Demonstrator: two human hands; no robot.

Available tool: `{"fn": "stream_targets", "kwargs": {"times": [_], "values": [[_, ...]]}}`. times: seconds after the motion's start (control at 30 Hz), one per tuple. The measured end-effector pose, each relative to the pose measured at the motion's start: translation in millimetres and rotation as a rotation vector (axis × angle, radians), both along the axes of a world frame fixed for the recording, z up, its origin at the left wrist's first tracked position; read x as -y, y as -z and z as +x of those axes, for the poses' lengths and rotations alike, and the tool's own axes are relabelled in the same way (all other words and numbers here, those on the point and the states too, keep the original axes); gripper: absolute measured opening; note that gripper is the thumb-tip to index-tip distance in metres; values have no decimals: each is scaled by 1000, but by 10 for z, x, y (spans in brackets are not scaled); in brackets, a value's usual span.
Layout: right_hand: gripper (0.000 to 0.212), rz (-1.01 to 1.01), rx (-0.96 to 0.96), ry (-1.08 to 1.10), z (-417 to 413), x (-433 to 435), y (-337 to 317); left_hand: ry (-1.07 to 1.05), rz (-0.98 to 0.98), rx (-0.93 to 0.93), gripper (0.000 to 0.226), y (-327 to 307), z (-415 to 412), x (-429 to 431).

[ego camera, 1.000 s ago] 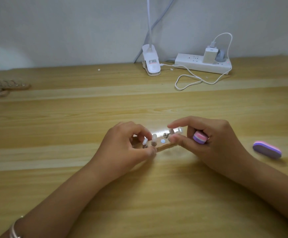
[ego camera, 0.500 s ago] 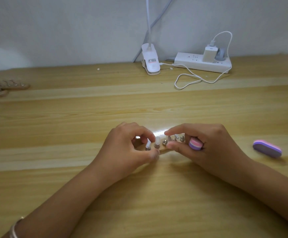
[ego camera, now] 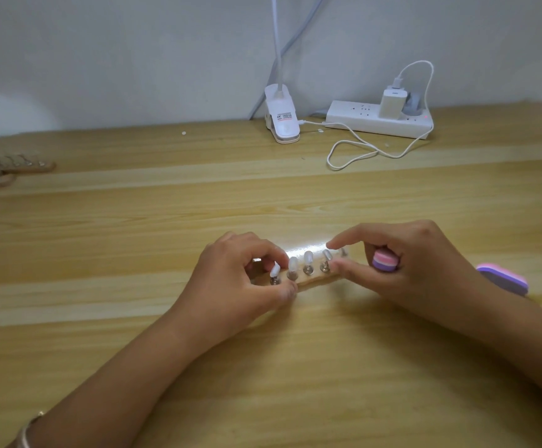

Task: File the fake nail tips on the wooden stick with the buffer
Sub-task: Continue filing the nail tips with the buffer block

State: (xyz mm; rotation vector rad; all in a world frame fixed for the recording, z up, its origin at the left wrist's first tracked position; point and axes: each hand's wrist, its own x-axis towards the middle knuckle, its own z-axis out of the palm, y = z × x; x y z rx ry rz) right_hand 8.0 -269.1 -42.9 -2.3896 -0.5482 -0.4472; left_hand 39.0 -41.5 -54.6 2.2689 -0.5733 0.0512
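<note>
Steadying the wooden stick (ego camera: 308, 279) on the table (ego camera: 166, 221) with left hand (ego camera: 240, 279) pinching its end, right hand (ego camera: 402, 270) curling round the buffer (ego camera: 384, 260) — fingertips at the nail tips (ego camera: 308, 257) — probably needing the buffer brought onto one next.

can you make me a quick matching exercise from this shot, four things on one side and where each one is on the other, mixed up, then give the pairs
Things:
1. buffer
2. wooden stick
3. power strip
4. second buffer

Places:
A. lying on the table to the right of the right hand
B. at the back of the table by the wall, with a charger plugged in
C. tucked in the right hand
D. held at both ends between the left hand and the right hand

Pairs: 1-C, 2-D, 3-B, 4-A
</note>
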Motion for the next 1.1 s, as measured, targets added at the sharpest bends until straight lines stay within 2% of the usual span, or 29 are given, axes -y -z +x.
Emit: {"fn": "stream_targets", "kwargs": {"times": [0.27, 0.43, 0.53, 0.6, 0.67, 0.73, 0.8, 0.93, 1.1], "values": [[22, 24, -56, -35, 2, 7, 39, -1, 17, 1, 20, -6, -9, -1], [17, 8, -50, -63, 5, 8, 59, 26, 29, 29, 38, -1, -11, -11], [17, 27, -17, -83, -15, -5, 47, 5, 55, 42, 36, -2, -15, -12], [16, 85, 12, -104, -34, -26, 28, -21, 137, 131, 34, -7, -37, -13], [15, 173, 36, -119, -59, -51, 8, -33, 173, 258, 43, -30, -77, 5], [18, 251, 45, -142, -98, -85, -11, 1, 78, 355, 39, -77, -142, 54], [19, 295, 42, -172, -144, -121, -23, 74, -31, 412, 26, -102, -209, 102], [20, 321, 32, -197, -199, -169, -39, 150, -148, 360, 18, -106, -250, 122], [29, 309, -68, -129, -189, -134, -92, 69, -223, 326, 14, -86, -213, 135]]}}
